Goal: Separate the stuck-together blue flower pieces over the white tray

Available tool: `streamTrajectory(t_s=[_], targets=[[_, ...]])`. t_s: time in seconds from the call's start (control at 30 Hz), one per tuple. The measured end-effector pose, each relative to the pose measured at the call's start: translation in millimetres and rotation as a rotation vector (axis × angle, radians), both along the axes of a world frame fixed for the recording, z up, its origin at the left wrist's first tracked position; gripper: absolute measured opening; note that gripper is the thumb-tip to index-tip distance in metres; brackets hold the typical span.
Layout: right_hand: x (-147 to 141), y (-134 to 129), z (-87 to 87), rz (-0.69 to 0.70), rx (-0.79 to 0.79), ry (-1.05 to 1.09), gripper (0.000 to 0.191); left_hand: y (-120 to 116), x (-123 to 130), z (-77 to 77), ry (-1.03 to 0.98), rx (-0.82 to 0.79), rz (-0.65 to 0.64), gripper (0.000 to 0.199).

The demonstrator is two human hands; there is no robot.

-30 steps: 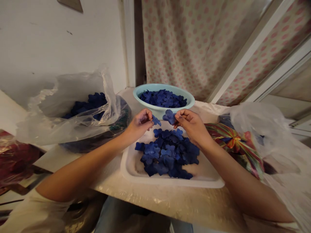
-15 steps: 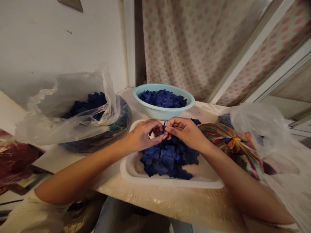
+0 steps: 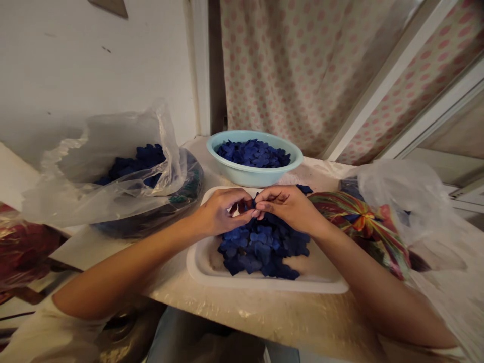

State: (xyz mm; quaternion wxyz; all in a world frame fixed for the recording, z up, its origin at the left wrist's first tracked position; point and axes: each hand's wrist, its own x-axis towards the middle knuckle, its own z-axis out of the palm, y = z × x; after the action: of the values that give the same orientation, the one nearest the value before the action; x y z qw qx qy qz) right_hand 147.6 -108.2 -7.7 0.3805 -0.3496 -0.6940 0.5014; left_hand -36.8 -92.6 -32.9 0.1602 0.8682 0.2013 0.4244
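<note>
A small dark blue petal (image 3: 254, 200) is held between the two hands, just above a heap of the same flower-shaped dark blue petals (image 3: 262, 247). The fingers hide part of it, so its whole shape cannot be seen. The left hand (image 3: 223, 212) is curled and pinches the petal from one side, and the right hand (image 3: 285, 204) pinches it from the other side. The two hands are touching at the fingertips. The heap lies in a white rectangular tray (image 3: 264, 285), which stands on the tabletop (image 3: 242, 312). Just behind the tray is a light blue plastic bowl (image 3: 245, 176), and it is filled with more dark blue petals (image 3: 253, 154). On the left side, a clear plastic bag (image 3: 71, 191) lies partly over a dark round container (image 3: 151, 222), and more blue petals (image 3: 139, 161) are seen through the plastic. On the right side are a shiny multicoloured striped wrapping (image 3: 355, 224) and another clear plastic bag (image 3: 401, 196). Behind everything hangs a pale curtain with pink dots (image 3: 295, 75), beside a white wall (image 3: 94, 60).
</note>
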Motion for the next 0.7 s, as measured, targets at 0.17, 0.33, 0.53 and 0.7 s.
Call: streamTrajectory(t_s=[0.17,0.33,0.53,0.7], targets=[[1.0,-1.5,0.5,0.002,0.024,-0.049,0.019,-1.1,-0.8,1.5,0.057,0.003,0.013,0.016],[1.0,-3.8,1.4,0.008,0.047,-0.112,0.022,-1.7,-1.4,2.3,0.078,-0.053,0.011,0.018],[-0.2,-3.9,1.7,0.018,0.048,-0.106,0.021,0.2,-1.6,1.3,0.035,-0.131,-0.018,0.017],[0.7,-1.8,-0.3,0.002,0.054,-0.068,0.015,2.4,-2.1,-0.7,-0.006,-0.242,0.012,0.019]])
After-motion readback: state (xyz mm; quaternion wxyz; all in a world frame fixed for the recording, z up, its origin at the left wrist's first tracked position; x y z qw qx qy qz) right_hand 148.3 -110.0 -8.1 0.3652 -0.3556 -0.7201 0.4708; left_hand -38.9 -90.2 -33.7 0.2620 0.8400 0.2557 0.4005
